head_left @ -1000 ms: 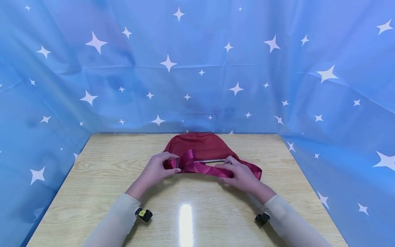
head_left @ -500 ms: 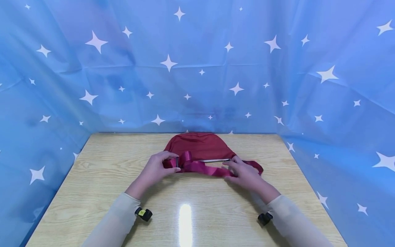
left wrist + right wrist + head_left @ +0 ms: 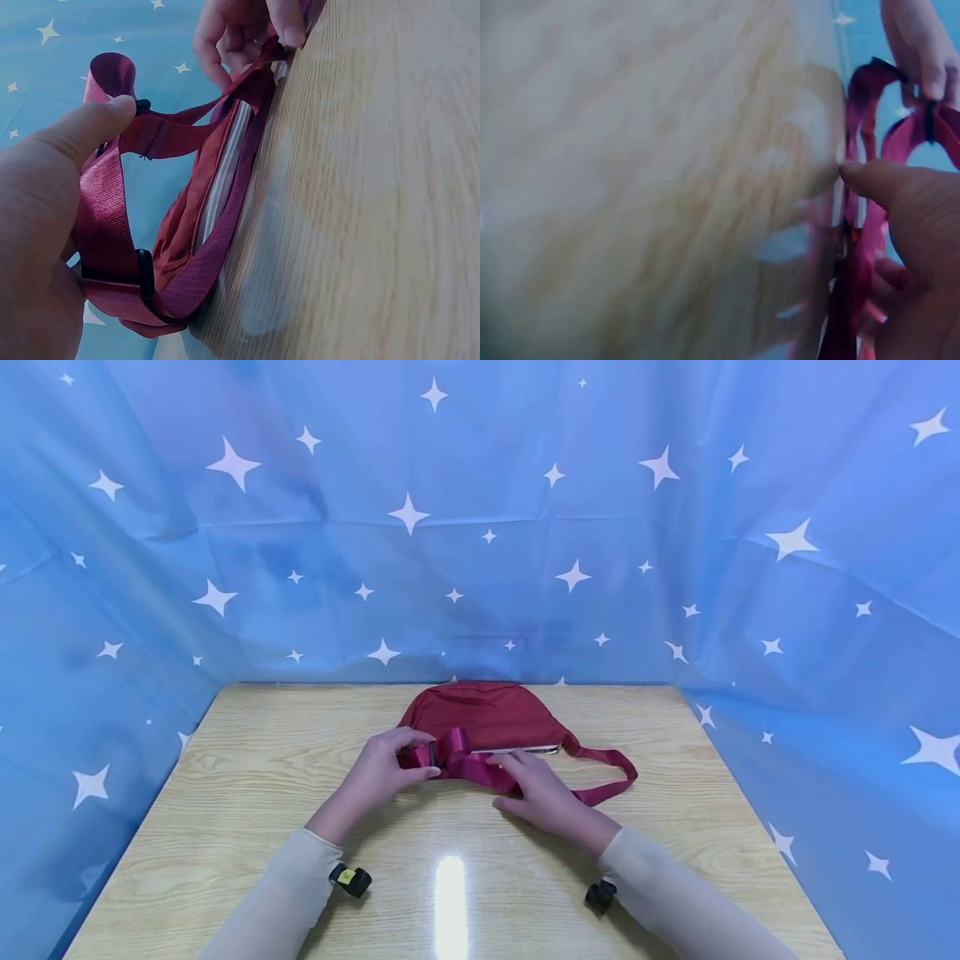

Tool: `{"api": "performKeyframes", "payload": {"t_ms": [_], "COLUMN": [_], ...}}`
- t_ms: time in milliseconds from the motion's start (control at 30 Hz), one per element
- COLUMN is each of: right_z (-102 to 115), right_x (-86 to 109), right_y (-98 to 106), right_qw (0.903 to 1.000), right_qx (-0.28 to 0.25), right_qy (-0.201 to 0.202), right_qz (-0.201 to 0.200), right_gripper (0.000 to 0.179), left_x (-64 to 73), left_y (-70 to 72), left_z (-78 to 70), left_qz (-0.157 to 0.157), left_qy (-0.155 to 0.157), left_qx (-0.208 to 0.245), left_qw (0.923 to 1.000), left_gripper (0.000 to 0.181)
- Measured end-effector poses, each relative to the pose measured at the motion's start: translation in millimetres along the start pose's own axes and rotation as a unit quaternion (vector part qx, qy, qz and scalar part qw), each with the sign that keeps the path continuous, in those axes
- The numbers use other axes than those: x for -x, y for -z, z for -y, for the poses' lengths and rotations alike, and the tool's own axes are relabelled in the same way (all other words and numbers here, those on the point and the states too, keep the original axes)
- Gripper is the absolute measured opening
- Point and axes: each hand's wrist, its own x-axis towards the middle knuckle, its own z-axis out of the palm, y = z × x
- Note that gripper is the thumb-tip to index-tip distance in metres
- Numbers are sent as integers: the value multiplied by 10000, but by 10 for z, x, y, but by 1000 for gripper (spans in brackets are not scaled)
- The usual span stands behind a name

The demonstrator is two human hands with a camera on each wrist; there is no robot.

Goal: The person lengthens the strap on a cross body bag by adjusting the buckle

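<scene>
A dark red waist bag (image 3: 480,714) lies on the table near its far edge, its pale zipper (image 3: 225,180) running along the side nearest me. My left hand (image 3: 378,768) pinches the bag's shiny strap (image 3: 105,195) beside a black slider (image 3: 141,107), holding it up in a loop. Over the strap's middle, my right hand (image 3: 543,793) has its thumb and forefinger spread apart, with its other fingers partly hidden behind the strap in the right wrist view. Right of that hand, a bend of strap (image 3: 622,772) lies on the wood.
The light wooden table (image 3: 285,718) has a bright light reflection (image 3: 452,902) near the front. A blue curtain (image 3: 480,602) with white stars hangs behind it and along both sides. Each wrist wears a small black camera, one seen at the left cuff (image 3: 351,881).
The right hand shifts slightly right, then moves left along the strap toward the left hand, uncovering the strap's right-hand bend and the zipper's end. The left hand keeps its place.
</scene>
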Motion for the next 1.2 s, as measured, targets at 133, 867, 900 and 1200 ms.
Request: {"api": "performKeyframes", "payload": {"t_ms": [133,867,900,1200], "right_z": [-12,-527,-550,-419], "right_x": [-31,338,351,258], "right_y": [-28,405,418,365], "right_qw": [9997,9973,9976,9988], "right_qx": [-222,-619,-576,-447], "right_qy": [54,124,125,-114], "right_qz": [-10,-367,-361,-144], "right_gripper": [51,41,42,56], "left_x": [-5,25,25,17], "left_y": [-2,71,71,72], "left_z": [4,-7,-1,-13], "left_qz": [6,-79,-80,-28], "left_qy": [32,132,128,163], "left_qx": [-24,111,97,138], "left_qw": [10000,9998,9998,9998], "left_gripper": [47,46,46,46]}}
